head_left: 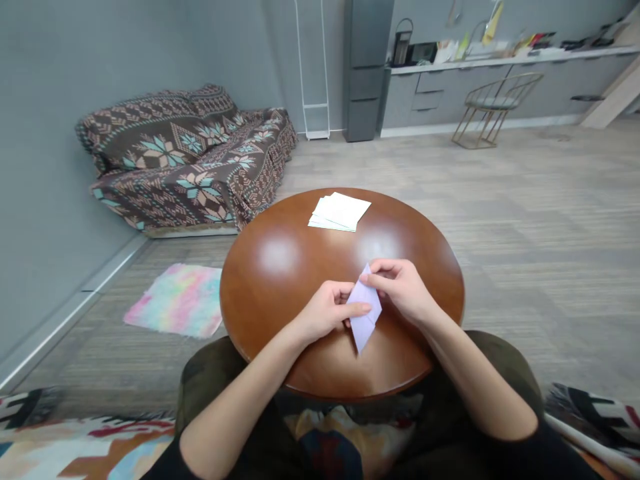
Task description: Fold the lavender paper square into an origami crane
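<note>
A pale purple sheet of paper (364,323), folded into a narrow diamond, is held over the near half of the round brown table (260,307). My left hand (330,310) pinches its left side, with the thumb lying across the front and the fingers behind. At the upper tip, my right hand (400,287) grips the paper between thumb and fingers. A crease or flap edge runs across the lower part of the diamond. The fingers behind the paper are partly hidden.
Several white paper sheets (343,211) lie loosely stacked at the table's far edge. A patterned covered sofa (200,160) stands at the left, a pastel rug (177,300) beside the table. Farther back are a grey fridge (369,67) and a wire chair (495,103).
</note>
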Motion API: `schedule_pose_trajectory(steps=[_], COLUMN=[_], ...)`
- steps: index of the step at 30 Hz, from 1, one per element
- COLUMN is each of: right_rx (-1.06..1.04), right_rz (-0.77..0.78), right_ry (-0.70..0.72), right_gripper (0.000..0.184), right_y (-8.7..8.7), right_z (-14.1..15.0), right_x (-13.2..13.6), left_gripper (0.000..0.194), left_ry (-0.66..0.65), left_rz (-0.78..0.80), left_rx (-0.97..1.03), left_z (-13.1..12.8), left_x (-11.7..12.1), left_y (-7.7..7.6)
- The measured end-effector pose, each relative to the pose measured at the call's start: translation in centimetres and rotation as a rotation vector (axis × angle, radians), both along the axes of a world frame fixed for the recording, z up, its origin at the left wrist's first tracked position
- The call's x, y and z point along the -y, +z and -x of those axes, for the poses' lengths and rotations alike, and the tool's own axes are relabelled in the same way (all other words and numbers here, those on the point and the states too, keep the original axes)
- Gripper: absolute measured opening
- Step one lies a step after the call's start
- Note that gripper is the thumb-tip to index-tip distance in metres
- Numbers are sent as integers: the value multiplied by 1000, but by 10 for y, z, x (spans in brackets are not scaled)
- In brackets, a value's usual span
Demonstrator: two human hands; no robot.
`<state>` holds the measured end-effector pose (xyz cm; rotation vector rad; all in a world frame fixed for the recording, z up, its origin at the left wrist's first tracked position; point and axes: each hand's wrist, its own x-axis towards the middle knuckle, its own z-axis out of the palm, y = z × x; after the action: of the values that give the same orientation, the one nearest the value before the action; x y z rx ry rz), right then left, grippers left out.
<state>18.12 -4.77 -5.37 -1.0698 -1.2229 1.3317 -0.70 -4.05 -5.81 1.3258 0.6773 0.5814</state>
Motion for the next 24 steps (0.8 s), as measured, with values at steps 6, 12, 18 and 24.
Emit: schedule_pose_trajectory(steps=[6, 12, 18, 24], right_rx=[45, -11, -52, -10], right_rz=[-50, -54, -62, -83], right_ry=[-99, -12, 55, 14], right_gripper=[34, 23, 11, 8], right_y=[4, 1, 3, 5], right_z=[3, 5, 3, 4], right_x=[6, 7, 9, 11], left_gripper=[35, 34, 30, 26], left_ry=[114, 224, 268, 210], left_rz=[-61, -20, -24, -25], left_rx=[-9, 64, 135, 130], left_z=[-3, -2, -2, -1], left_x=[2, 1, 1, 2], left_y=[4, 2, 3, 5])
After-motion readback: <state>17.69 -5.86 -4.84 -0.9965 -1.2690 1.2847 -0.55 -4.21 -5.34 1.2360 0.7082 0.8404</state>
